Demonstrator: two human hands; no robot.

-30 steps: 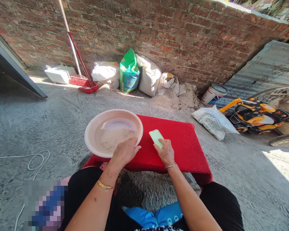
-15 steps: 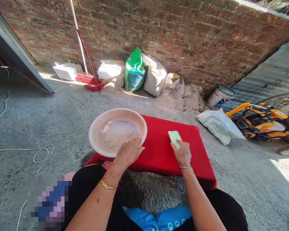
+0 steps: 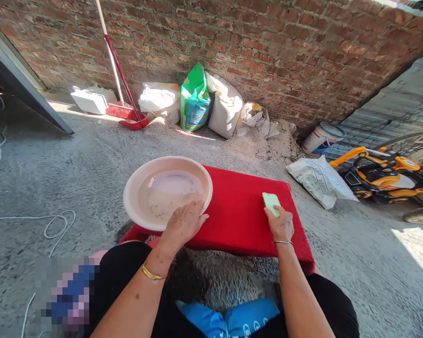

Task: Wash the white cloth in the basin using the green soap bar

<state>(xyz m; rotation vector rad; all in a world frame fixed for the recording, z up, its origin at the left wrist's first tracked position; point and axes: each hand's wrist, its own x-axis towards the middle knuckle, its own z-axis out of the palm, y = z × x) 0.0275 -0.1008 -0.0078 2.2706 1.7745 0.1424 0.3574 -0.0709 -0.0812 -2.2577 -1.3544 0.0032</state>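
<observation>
First inspector: What stood finished at your station?

Second inspector: Your round, pale pink plastic basin (image 3: 130, 206) was in place on the left part of the low rectangular table draped in fleecy red cloth (image 3: 239, 211), with water (image 3: 176, 183) in it. That much I judged done.

First inspector: And your hands?

Second inspector: Your bare right hand (image 3: 282, 226) was clamped on the flat, pale green, smooth rectangular phone (image 3: 269, 201), gripping its near end. The phone was over the right end of the cloth, well apart from the basin; whether its underside touched the cloth, I could not tell. Your bare left hand (image 3: 183, 224) lay across the basin's near right rim, thumb apart from the fingers; whether it gripped the rim, I could not tell.

First inspector: What was outstanding?

Second inspector: I judged your work to be partway. You had not released the phone, and your left hand was not clear of the basin. How much remained beyond that, your view did not settle
</observation>
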